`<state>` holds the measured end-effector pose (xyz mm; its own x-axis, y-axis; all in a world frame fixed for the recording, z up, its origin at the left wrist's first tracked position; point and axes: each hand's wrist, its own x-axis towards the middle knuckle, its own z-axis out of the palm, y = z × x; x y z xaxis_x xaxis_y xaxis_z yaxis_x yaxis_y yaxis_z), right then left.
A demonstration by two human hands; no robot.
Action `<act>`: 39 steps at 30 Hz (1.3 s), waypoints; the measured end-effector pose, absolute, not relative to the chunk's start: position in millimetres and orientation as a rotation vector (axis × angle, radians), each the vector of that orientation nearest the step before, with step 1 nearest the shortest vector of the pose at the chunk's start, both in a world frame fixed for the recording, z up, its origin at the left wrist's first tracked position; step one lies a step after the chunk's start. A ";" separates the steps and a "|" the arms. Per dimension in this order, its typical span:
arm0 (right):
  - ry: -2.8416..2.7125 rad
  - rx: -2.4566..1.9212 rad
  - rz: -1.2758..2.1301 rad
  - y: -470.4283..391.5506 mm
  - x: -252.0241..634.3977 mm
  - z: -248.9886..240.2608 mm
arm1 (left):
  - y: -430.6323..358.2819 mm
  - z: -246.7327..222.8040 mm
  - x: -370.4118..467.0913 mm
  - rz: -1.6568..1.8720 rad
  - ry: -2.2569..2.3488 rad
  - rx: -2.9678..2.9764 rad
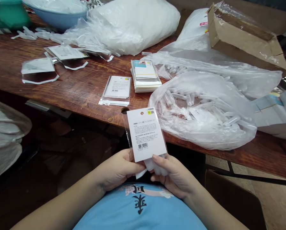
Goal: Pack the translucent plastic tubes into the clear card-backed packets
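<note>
Over my lap, a clear plastic bag [128, 129] with a white printed card [145, 134] in it is held upright, price and barcode side toward me. My left hand [120, 171] closes on the bag's lower left edge, thumb near its bottom. Curled at the lower right, my right hand [175, 175] holds several translucent white plastic pieces [154, 167] against the bag's bottom, its thumb tip on the card's corner. Whether the pieces are inside the bag I cannot tell. The fingers behind the card are hidden.
On the wooden table [85, 92] lie flat bagged cards [116, 88] beside a card stack [146, 76]. An open plastic bag of translucent pieces [200, 108] spreads to the right. Filled packets [38, 68], a large white sack [135, 25], a blue basin [59, 17] and a cardboard box [246, 38] stand farther back.
</note>
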<state>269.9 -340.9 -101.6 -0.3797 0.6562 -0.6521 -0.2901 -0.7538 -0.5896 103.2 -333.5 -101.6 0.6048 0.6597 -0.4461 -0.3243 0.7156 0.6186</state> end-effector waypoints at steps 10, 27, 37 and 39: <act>-2.088 -1.284 0.901 -367.8 317.7 -93.1 | -336.2 -96.9 98.0 0.427 0.683 0.292; -2.474 -1.447 0.581 -339.2 290.9 -71.0 | -340.1 -87.8 105.1 0.373 0.582 0.406; -2.584 -1.311 0.698 -334.8 302.3 -60.4 | -336.8 -89.8 97.7 0.451 0.557 0.327; -2.546 -1.370 0.663 -334.7 304.2 -61.3 | -335.3 -89.3 97.2 0.449 0.515 0.327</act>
